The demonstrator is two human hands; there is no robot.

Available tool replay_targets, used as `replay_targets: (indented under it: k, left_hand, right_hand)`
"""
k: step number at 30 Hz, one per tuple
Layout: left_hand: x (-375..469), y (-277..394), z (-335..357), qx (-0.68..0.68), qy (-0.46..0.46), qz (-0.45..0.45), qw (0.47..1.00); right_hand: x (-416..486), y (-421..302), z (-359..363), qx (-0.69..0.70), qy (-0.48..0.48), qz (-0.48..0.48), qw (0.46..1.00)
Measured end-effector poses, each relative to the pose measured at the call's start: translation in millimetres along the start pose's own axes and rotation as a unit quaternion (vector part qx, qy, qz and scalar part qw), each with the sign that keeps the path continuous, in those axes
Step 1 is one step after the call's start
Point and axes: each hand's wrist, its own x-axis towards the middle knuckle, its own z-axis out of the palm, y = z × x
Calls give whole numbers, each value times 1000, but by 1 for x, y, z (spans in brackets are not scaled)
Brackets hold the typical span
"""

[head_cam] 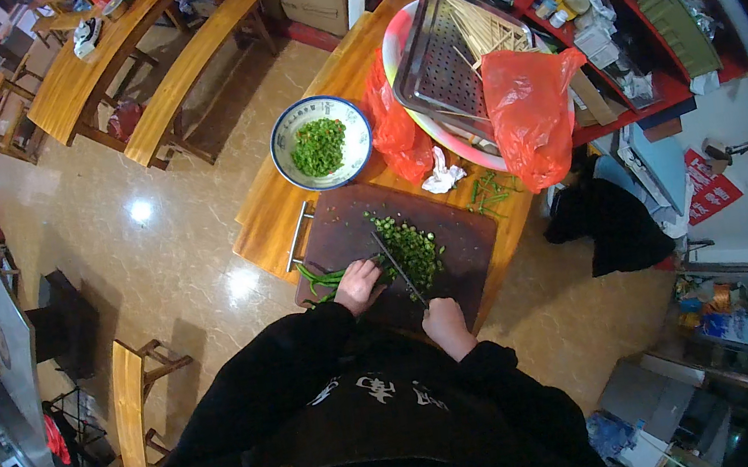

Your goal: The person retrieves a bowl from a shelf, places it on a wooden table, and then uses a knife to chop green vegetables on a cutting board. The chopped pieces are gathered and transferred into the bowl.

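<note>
My right hand (pixel 449 327) grips the handle of a kitchen knife (pixel 395 263), its blade standing on a dark cutting board (pixel 357 218) with a metal handle at the left end. Under my left hand (pixel 359 287) lie long green peppers (pixel 316 281), pressed against the board, with my fingertips close to the blade. Sliced green pepper (pixel 419 248) is heaped at the right side of the knife. Beyond the board's far left edge, a blue-rimmed white bowl (pixel 361 142) holds chopped green pepper with small red bits.
A wooden table (pixel 260 239) carries the board, green stems (pixel 491 192), a crumpled tissue (pixel 442 172) and red plastic bags (pixel 530 118). A perforated tray (pixel 436 60) with wooden skewers (pixel 480 21) rests on a large basin. Wooden benches (pixel 186 73) stand at the left; red shelves (pixel 663 67) at the right.
</note>
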Motion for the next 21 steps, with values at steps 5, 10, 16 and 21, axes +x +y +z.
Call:
replay_targets:
  k: [5,10,16,21]
  left_hand:
    - [-4,-4,9,-16,69,31,997]
    - [-3,-7,10,-5,90,62,994]
    - [-6,-5,10,-17,73,39,996]
    - [-7,-11,15,30,70,80,994]
  right_hand:
    - [-22,-13,-18,-56,-29,-14,998]
    - [-20,-22,-15,-82,-81,11,993]
    - [43,-18,4,-42,-35,1,999]
    - [37,0,-1,-48,22,-65,996]
